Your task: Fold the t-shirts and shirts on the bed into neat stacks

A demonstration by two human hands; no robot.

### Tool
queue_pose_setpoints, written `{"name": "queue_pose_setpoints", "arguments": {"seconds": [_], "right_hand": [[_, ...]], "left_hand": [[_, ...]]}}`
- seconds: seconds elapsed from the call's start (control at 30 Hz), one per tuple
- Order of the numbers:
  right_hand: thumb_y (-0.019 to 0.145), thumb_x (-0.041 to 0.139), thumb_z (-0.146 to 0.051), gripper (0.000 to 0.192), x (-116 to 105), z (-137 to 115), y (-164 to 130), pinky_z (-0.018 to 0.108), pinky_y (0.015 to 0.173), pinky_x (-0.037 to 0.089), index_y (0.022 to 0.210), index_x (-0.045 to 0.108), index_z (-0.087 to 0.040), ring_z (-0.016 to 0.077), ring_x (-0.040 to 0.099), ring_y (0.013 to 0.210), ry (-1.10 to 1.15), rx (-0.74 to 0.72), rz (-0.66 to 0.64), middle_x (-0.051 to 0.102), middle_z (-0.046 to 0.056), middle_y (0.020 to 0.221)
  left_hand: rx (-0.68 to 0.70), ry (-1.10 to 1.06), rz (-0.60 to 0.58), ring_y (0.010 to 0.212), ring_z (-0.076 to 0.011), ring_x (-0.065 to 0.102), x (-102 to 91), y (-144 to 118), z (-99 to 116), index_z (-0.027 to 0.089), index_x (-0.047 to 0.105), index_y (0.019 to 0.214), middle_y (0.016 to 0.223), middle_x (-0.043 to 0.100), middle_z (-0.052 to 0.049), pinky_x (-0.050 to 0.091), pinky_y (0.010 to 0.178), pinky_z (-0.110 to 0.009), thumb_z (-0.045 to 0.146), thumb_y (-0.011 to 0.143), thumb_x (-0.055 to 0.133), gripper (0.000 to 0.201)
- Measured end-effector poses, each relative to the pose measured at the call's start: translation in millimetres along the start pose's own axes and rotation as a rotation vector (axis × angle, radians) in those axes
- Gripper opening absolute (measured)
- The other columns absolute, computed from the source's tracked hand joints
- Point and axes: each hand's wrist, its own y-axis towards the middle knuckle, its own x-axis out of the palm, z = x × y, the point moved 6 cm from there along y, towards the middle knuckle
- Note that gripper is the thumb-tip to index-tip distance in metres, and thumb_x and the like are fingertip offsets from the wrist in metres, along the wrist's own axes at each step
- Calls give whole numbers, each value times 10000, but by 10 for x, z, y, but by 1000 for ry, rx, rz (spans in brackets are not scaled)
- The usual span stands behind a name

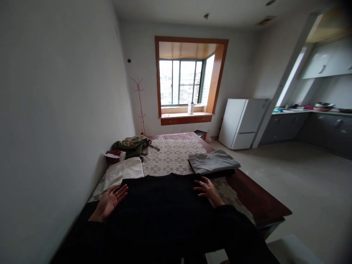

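A black garment (162, 205), probably a shirt, lies spread on the table in front of me, its neckline at the far edge. At its left edge is my left hand (109, 201), palm turned inward and fingers stretched out. My right hand (208, 191) is at the opposite edge, fingers spread, the tips over or touching the cloth. Neither hand grips anything. Beyond my right hand, a folded grey garment (213, 161) rests on top of dark cloth. A folded white cloth (125, 171) lies past my left hand.
The dark red table (261, 200) bears a patterned tablecloth (173, 154). A green backpack (130, 145) and a dark red and white item (114, 156) sit by the left wall. Farther off are a pink coat stand (140, 99), a white fridge (244, 121) and a window-sill bottle (190, 107).
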Motion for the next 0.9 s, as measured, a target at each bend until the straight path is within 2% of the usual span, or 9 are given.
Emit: {"name": "queue_pose_setpoints", "arguments": {"seconds": [0.17, 0.23, 0.4, 0.6, 0.67, 0.73, 0.8, 0.9], "right_hand": [[842, 770, -446, 776, -13, -15, 26, 308, 571, 624, 1445, 296, -324, 260, 778, 906, -12, 18, -27, 660, 147, 1351], [836, 777, -441, 733, -4, -13, 32, 301, 561, 624, 1416, 347, -316, 261, 781, 902, -28, 25, -24, 660, 142, 1349], [837, 771, -420, 455, 1, 12, 35, 281, 529, 617, 1189, 530, -261, 257, 785, 876, -29, 3, -30, 673, 125, 1322], [856, 755, -381, 413, 7, 11, 20, 277, 541, 626, 1223, 603, -267, 244, 783, 873, -34, -2, -77, 682, 104, 1298], [853, 761, -379, 354, -6, 8, 18, 269, 540, 624, 1164, 647, -253, 247, 783, 874, -53, -15, -75, 699, 89, 1212], [851, 765, -384, 301, -19, 9, 17, 271, 549, 627, 1101, 675, -243, 250, 783, 865, -58, -35, -74, 708, 64, 1084], [845, 773, -395, 284, -28, 17, 17, 282, 574, 637, 1066, 686, -239, 246, 783, 845, -44, -49, -71, 703, 46, 998], [813, 801, -432, 292, -40, 32, 24, 309, 609, 646, 998, 692, -234, 231, 776, 804, -1, -56, -42, 707, 44, 1012]], "left_hand": [[-19, -43, -67, 1235, -354, 674, -2, 27, 1, 134, 434, 1487, 1487, 573, -255, 657, 882, -451, 173, 943, 560, 559], [-34, -6, -82, 1262, -365, 652, -10, 56, -5, 144, 390, 1527, 1518, 538, -265, 657, 879, -457, 201, 960, 555, 594], [-81, 23, -83, 1295, -377, 619, -35, 130, -38, 203, 299, 1585, 1571, 481, -251, 646, 915, -483, 216, 961, 577, 683], [-91, 41, -115, 1301, -374, 614, -5, 129, -27, 236, 291, 1591, 1563, 501, -232, 631, 934, -523, 216, 965, 559, 681], [-78, 59, -122, 1312, -367, 610, 12, 111, -18, 215, 318, 1584, 1540, 530, -228, 623, 947, -518, 217, 960, 561, 670], [-45, 89, -123, 1327, -366, 601, 27, 90, -11, 159, 412, 1539, 1502, 571, -229, 613, 965, -504, 216, 951, 567, 611], [11, 148, -115, 1325, -358, 607, 41, 68, -6, 118, 548, 1437, 1459, 616, -217, 611, 972, -466, 223, 939, 585, 510], [114, 241, -41, 1223, -318, 686, 34, 45, -1, 128, 706, 1211, 1346, 705, -171, 630, 911, -386, 227, 919, 616, 321]]}}
